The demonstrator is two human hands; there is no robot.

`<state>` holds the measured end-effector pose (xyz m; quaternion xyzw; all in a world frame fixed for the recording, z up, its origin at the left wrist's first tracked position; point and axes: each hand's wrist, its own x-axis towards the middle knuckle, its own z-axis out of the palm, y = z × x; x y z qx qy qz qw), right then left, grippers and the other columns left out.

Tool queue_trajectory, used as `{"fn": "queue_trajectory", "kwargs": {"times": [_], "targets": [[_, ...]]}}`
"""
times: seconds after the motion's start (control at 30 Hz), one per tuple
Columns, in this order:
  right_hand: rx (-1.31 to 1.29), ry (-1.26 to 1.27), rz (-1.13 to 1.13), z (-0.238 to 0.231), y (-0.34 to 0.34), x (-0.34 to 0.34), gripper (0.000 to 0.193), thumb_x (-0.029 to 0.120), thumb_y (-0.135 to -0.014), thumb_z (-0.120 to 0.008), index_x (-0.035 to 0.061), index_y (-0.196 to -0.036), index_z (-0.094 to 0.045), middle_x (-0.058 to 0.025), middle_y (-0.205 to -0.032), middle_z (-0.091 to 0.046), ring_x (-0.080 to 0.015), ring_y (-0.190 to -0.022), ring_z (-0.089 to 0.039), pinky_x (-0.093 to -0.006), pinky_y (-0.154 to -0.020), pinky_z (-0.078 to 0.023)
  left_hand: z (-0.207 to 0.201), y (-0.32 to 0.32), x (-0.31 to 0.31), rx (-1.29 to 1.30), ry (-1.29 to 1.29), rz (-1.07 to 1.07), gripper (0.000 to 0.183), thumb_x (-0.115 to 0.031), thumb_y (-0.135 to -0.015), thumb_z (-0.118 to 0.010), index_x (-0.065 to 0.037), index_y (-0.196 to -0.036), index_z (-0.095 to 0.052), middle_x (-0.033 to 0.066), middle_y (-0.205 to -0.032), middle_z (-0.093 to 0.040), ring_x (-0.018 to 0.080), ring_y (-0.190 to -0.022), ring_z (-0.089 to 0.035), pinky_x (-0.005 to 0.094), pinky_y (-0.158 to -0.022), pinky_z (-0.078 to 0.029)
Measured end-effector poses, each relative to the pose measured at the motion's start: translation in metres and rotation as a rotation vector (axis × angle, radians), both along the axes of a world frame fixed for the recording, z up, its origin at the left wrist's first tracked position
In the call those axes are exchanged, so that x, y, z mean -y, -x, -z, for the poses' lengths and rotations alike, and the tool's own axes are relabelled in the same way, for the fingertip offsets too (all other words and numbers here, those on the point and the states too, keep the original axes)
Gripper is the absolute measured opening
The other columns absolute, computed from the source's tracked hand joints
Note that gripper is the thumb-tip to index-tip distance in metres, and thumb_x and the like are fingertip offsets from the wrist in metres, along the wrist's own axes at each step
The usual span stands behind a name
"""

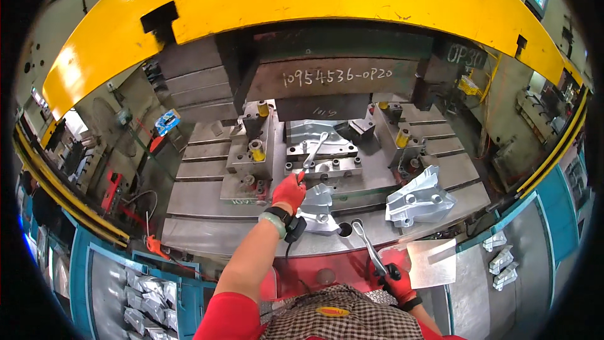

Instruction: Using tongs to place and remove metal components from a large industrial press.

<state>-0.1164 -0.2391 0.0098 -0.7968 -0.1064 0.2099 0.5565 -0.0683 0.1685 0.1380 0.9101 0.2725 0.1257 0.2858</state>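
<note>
My left hand (290, 192), in a red glove, reaches forward closed on the near end of a long silver tool (316, 149). That tool's rounded far end lies over the lower die (324, 169), where a shiny formed metal piece (314, 129) sits. Below the hand, a stamped metal part (319, 204) rests at the front of the press bed. Nearer to me, my right hand (397, 283), gloved in red and black, grips a silver tool with a ring-shaped end (367, 243). Its ring is beside a round hole (345, 230) in the bed's front edge.
Overhead hangs the dark upper die (340, 79) under a yellow press beam (302, 0). Guide posts with yellow collars (257, 150) flank the die. Another stamped part (420, 198) lies at right. Bins of metal parts (150, 302) stand left; several parts (503, 259) lie right.
</note>
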Motion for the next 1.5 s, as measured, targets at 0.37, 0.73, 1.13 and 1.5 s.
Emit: {"fn": "queue_trajectory", "kwargs": {"times": [0.37, 0.73, 1.13, 1.5], "targets": [[0.151, 0.036, -0.006, 0.011, -0.001, 0.003, 0.016, 0.006, -0.081, -0.055, 0.0018, -0.096, -0.058, -0.0065, -0.078, -0.064, -0.0139, -0.063, -0.062, -0.026, -0.054, -0.049, 0.016, -0.009, -0.009, 0.017, -0.001, -0.025, 0.03, -0.032, -0.083, -0.055, -0.008, -0.1, -0.053, 0.0193, -0.096, -0.061, 0.0371, -0.092, -0.057, 0.0447, -0.078, -0.044], [0.076, 0.057, -0.028, -0.012, 0.0, -0.002, 0.019, 0.018, -0.079, -0.058, 0.0071, -0.094, -0.06, -0.0105, -0.079, -0.064, -0.0224, -0.071, -0.064, -0.0332, -0.064, -0.049, 0.005, -0.008, -0.005, 0.104, -0.081, -0.015, 0.025, -0.028, -0.082, -0.056, -0.01, -0.099, -0.054, 0.0171, -0.093, -0.061, 0.0363, -0.088, -0.057, 0.046, -0.073, -0.045], [0.066, -0.033, -0.122, 0.007, -0.002, 0.01, 0.025, 0.018, -0.081, -0.057, 0.0036, -0.102, -0.053, -0.0071, -0.082, -0.063, -0.015, -0.065, -0.063, -0.0266, -0.053, -0.05, 0.005, 0.13, 0.036, 0.19, 0.154, 0.081, 0.032, -0.026, -0.081, -0.061, -0.005, -0.105, -0.056, 0.0178, -0.088, -0.062, 0.0374, -0.08, -0.059, 0.0429, -0.067, -0.047], [-0.057, -0.059, -0.088, -0.038, 0.003, -0.002, 0.018, 0.015, -0.079, -0.055, 0.0044, -0.094, -0.059, -0.0086, -0.078, -0.063, -0.0166, -0.068, -0.061, -0.0305, -0.063, -0.048, 0.086, 0.249, 0.037, 0.18, -0.183, 0.176, 0.036, -0.027, -0.077, -0.066, -0.01, -0.107, -0.057, 0.0125, -0.081, -0.061, 0.032, -0.072, -0.057, 0.0414, -0.061, -0.045]]}}
